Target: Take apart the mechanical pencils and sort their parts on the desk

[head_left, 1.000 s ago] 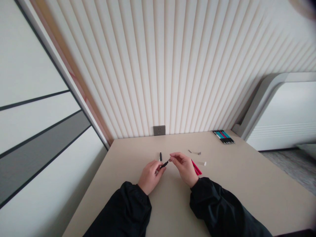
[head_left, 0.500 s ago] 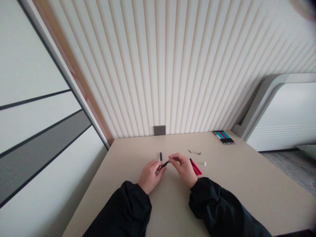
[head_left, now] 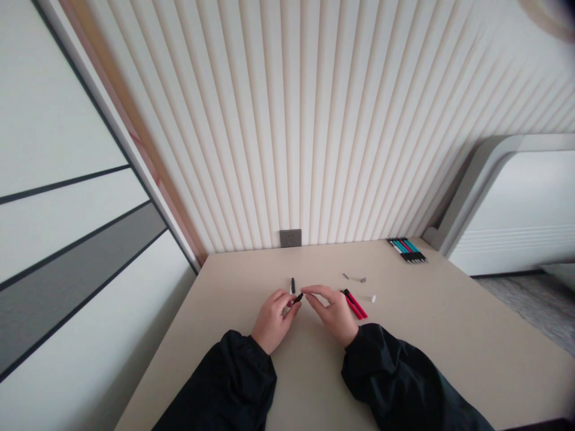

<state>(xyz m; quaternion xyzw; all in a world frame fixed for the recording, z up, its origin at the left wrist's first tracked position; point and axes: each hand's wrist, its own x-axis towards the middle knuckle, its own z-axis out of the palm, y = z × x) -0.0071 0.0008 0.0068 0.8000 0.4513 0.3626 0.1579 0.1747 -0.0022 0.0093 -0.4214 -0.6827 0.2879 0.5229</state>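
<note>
My left hand (head_left: pixel 273 320) is closed around a short black pen part (head_left: pixel 298 298), which points up and to the right. At its outer end my right hand (head_left: pixel 333 312) has its index finger and thumb bent close together. Whatever lies between those fingertips is too small to make out. Just behind my left fingers, a black piece with a pale end (head_left: pixel 293 285) lies on the table. Two red barrels with black ends (head_left: pixel 356 304) rest beside my right hand, partly covered by it.
On the beige table (head_left: pixel 215 299), a small dark piece (head_left: pixel 345 276), a thin metal part (head_left: pixel 359 279) and a white-ended part (head_left: pixel 372 299) lie beyond my right hand. Several pens (head_left: pixel 406 249) are lined up at the back right. A wall socket (head_left: pixel 290 237) sits behind.
My right fingertips have shifted slightly left along the black pen part, and less of it shows. My left hand has hardly moved.
</note>
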